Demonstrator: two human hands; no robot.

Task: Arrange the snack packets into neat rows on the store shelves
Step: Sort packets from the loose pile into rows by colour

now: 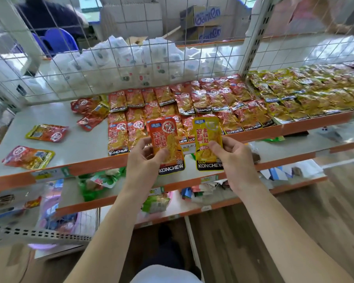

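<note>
My left hand (146,155) grips a red KONCHEW snack packet (166,139) upright in front of the top shelf (74,144). Beside it my right hand (231,158) pinches a yellow KONCHEW packet (207,137), thumb on its face. Behind them, red packets (192,105) lie in rows across the shelf's middle, and yellow packets (307,90) fill the rows to the right. Several loose packets lie scattered on the shelf's left part, among them one (47,132) and another near the front edge (29,157).
A wire grid panel (110,64) backs the shelf, with white packets (121,58) piled behind it. Lower shelves (284,154) hold green and mixed packets. A perforated shelf upright (253,37) stands between the red and yellow sections. A person in dark clothing sits beyond at top left.
</note>
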